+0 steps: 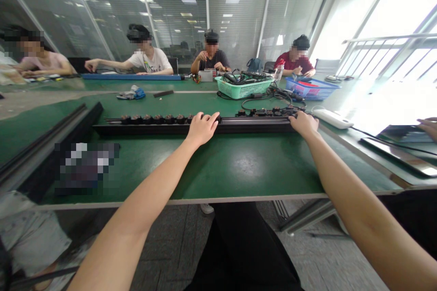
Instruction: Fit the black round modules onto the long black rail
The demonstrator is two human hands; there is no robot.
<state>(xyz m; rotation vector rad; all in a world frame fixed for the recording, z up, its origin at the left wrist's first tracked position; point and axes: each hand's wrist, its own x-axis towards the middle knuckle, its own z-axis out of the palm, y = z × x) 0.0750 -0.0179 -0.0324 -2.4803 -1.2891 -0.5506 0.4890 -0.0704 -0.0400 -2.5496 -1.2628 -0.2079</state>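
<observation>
A long black metal rail (pixel 252 126) lies across the green table in front of me. Small black units with coppery tops (pixel 147 119) stand in a row along its left part. My left hand (pixel 202 129) is over the rail's middle, thumb and forefinger closed on a small black unit (pixel 219 119), mostly hidden by the fingers. At the rail's right end, my right hand (pixel 305 124) grips it, the thumb toward the middle; some fingers are hidden. More small black units (pixel 262 112) lie just behind the rail, near the right hand.
A green basket (pixel 239 92) of black cables and a blue basket (pixel 316 93) stand farther back. A white power strip (pixel 332 118) lies right. Long black rails (pixel 73 138) and a blurred dark item (pixel 87 168) are left. Several people sit opposite; another person's hand (pixel 429 127) shows right.
</observation>
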